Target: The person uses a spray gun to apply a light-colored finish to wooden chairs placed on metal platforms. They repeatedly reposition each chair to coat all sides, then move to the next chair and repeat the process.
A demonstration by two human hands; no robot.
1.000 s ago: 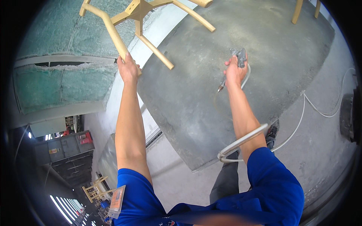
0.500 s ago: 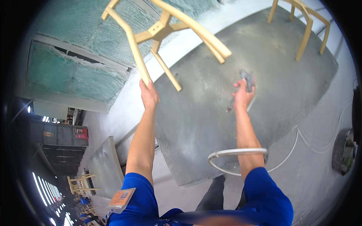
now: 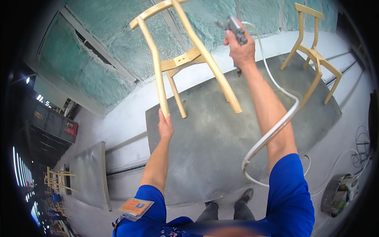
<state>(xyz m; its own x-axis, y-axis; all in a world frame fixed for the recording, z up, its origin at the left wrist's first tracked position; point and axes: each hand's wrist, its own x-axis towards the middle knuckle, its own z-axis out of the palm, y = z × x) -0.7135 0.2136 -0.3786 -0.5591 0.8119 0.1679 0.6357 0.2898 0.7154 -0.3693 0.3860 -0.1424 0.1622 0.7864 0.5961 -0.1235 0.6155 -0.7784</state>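
A pale wooden chair frame without a seat (image 3: 181, 60) stands toward the left of a grey metal-topped table (image 3: 213, 158). My left hand (image 3: 166, 125) is closed around the lower part of its near left leg. Raised to the right of the chair's back, my right hand (image 3: 244, 53) grips a grey spray gun (image 3: 233, 28), its front end toward the chair. From the gun a white hose (image 3: 272, 132) curves down across my right forearm. My fingers partly hide the gun's handle. No spray can be made out.
Another chair frame (image 3: 316, 57) stands on the table's right side. Behind rises a wall of teal filter sheets (image 3: 205, 19). A bucket with things in it (image 3: 339, 193) is on the floor at lower right. At left stands another metal-topped table (image 3: 89, 173), with chairs beyond.
My right hand has lifted the spray gun from low over the table to beside the chair's back. The view has shifted, showing the chair's top rail. My left hand keeps hold of the leg.
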